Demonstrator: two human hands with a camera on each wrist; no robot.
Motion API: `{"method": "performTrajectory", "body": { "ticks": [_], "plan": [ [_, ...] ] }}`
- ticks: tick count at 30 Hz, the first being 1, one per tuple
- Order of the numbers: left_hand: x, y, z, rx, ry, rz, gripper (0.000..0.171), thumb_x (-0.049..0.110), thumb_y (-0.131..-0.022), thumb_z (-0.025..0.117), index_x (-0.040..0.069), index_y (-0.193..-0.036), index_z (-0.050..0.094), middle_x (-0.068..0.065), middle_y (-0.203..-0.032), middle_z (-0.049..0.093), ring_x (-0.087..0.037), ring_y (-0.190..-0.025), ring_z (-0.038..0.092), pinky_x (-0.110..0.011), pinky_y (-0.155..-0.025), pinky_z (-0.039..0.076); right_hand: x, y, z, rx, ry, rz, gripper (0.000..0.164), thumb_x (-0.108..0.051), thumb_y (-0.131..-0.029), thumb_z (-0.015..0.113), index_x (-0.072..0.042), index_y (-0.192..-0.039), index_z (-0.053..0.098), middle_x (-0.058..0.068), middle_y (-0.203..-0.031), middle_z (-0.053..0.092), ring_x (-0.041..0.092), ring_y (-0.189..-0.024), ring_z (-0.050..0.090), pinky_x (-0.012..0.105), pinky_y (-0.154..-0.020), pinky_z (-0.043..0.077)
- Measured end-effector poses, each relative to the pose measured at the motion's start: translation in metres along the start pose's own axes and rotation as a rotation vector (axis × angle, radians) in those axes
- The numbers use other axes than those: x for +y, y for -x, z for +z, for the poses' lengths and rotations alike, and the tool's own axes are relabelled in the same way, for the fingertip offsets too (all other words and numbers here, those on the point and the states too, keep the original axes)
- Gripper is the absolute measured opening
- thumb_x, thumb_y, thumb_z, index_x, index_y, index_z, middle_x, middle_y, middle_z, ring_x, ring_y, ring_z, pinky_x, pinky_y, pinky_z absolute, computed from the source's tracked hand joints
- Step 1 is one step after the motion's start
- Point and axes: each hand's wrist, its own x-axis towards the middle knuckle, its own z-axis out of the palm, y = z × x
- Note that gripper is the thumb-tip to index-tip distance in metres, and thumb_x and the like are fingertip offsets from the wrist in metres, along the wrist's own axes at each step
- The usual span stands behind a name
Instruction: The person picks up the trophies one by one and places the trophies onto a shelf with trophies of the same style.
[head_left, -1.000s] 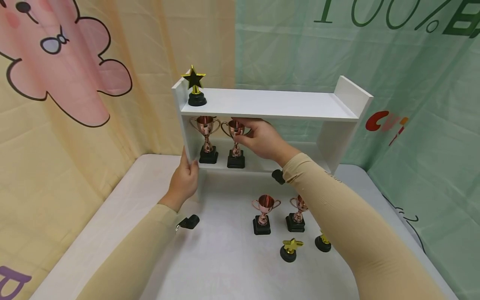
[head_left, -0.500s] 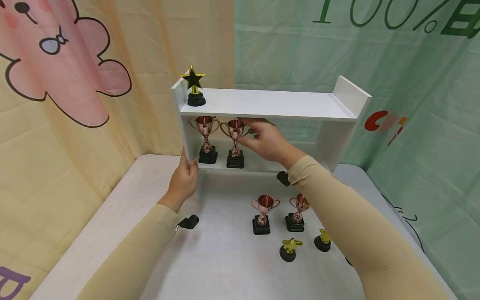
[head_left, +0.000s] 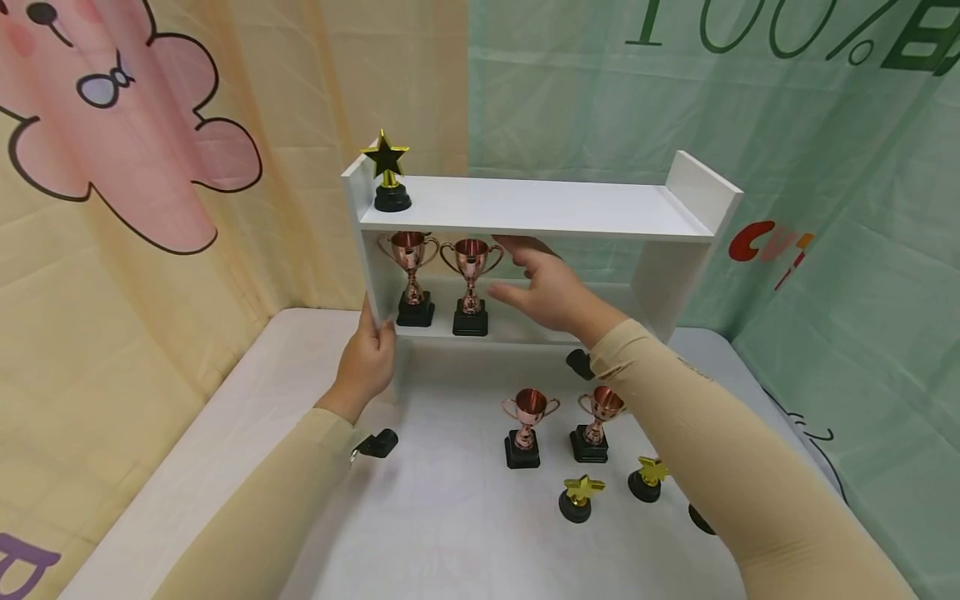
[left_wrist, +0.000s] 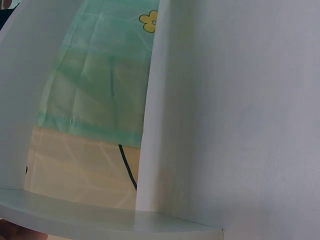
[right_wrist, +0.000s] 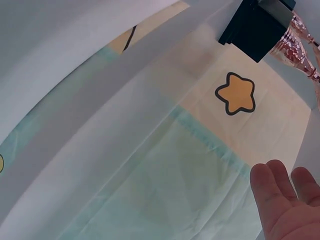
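Observation:
A white two-tier shelf (head_left: 525,207) stands on the white table. My left hand (head_left: 363,362) holds its left side panel near the lower board, thumb in front. On the lower board two rose-gold trophy cups stand upright side by side: the left cup (head_left: 411,279) by the panel, the right cup (head_left: 471,287) beside it. My right hand (head_left: 555,292) is just right of the second cup, apart from it, fingers extended and holding nothing. In the right wrist view, fingers (right_wrist: 270,190) show below that cup's black base (right_wrist: 257,30). A gold star trophy (head_left: 388,175) occupies the top board's left end.
On the table in front of the shelf stand two more cups, a nearer-left one (head_left: 525,427) and a right one (head_left: 594,423). Small gold star trophies (head_left: 577,498) (head_left: 647,479) stand before them. A black base (head_left: 701,520) is partly hidden by the right sleeve. Printed curtains (head_left: 570,100) hang behind.
My right hand has released the second trophy cup and drawn back to the right, its fingers spreading. The cup stays upright on the lower board. My left hand has not visibly moved.

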Motion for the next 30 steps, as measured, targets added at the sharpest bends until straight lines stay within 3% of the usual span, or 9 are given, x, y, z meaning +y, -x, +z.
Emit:
{"method": "performTrajectory", "body": {
  "ticks": [8, 12, 13, 15, 17, 19, 30],
  "plan": [
    [0.0, 0.0, 0.0, 0.0, 0.005, 0.001, 0.065, 0.029, -0.114, 0.034, 0.032, -0.171, 0.002, -0.024, -0.167, 0.036, -0.048, -0.145, 0.049, -0.07, -0.112, 0.043, 0.009, 0.009, -0.004, 0.012, 0.034, 0.028, 0.083, -0.04, -0.103, 0.069, -0.026, -0.17, 0.022, 0.008, -0.173, 0.032, 0.042, -0.15, 0.044, 0.057, -0.121, 0.039],
    [0.0, -0.001, 0.0, 0.008, -0.001, 0.007, 0.065, 0.029, -0.114, 0.034, 0.032, -0.17, 0.002, -0.024, -0.167, 0.036, -0.049, -0.144, 0.049, -0.07, -0.111, 0.043, 0.012, 0.017, -0.007, 0.013, 0.078, 0.026, 0.083, -0.043, -0.104, 0.066, -0.025, -0.17, 0.019, 0.008, -0.174, 0.029, 0.045, -0.119, 0.067, 0.056, -0.124, 0.036],
    [0.0, -0.001, 0.0, 0.009, -0.001, 0.009, 0.065, 0.029, -0.114, 0.034, 0.032, -0.17, 0.002, -0.024, -0.167, 0.037, -0.049, -0.144, 0.049, -0.07, -0.111, 0.043, 0.013, 0.019, -0.007, 0.014, 0.093, 0.019, 0.083, -0.043, -0.105, 0.065, -0.024, -0.17, 0.019, 0.009, -0.174, 0.028, 0.044, -0.121, 0.066, 0.055, -0.125, 0.035],
    [-0.001, -0.001, 0.0, 0.009, -0.001, 0.011, 0.065, 0.029, -0.114, 0.034, 0.031, -0.17, 0.002, -0.024, -0.167, 0.036, -0.049, -0.144, 0.048, -0.071, -0.111, 0.043, 0.015, 0.022, -0.008, 0.021, 0.12, 0.001, 0.081, -0.042, -0.105, 0.064, -0.021, -0.17, 0.02, 0.01, -0.174, 0.028, 0.043, -0.125, 0.064, 0.055, -0.126, 0.033],
    [-0.001, -0.001, 0.0, 0.009, 0.001, 0.011, 0.065, 0.029, -0.114, 0.033, 0.032, -0.17, 0.001, -0.024, -0.167, 0.036, -0.049, -0.145, 0.048, -0.07, -0.112, 0.042, 0.017, 0.025, -0.008, 0.029, 0.154, -0.018, 0.08, -0.041, -0.105, 0.064, -0.018, -0.17, 0.021, 0.012, -0.173, 0.028, 0.04, -0.142, 0.053, 0.055, -0.126, 0.031],
    [-0.001, -0.001, 0.0, 0.008, 0.003, 0.008, 0.065, 0.03, -0.114, 0.033, 0.033, -0.17, 0.001, -0.024, -0.168, 0.035, -0.049, -0.145, 0.048, -0.07, -0.112, 0.042, 0.02, 0.027, -0.009, 0.033, 0.194, -0.036, 0.08, -0.041, -0.106, 0.064, -0.015, -0.169, 0.023, 0.014, -0.173, 0.029, 0.037, -0.158, 0.032, 0.056, -0.127, 0.03],
    [-0.003, -0.001, 0.001, 0.021, -0.007, 0.011, 0.065, 0.03, -0.114, 0.034, 0.033, -0.17, 0.003, -0.024, -0.166, 0.038, -0.049, -0.144, 0.049, -0.07, -0.11, 0.044, 0.026, 0.05, -0.01, -0.019, 0.375, -0.029, 0.078, -0.045, -0.106, 0.061, -0.013, -0.168, 0.028, 0.021, -0.173, 0.023, 0.045, -0.158, 0.026, 0.062, -0.126, 0.027]
  ]
}}
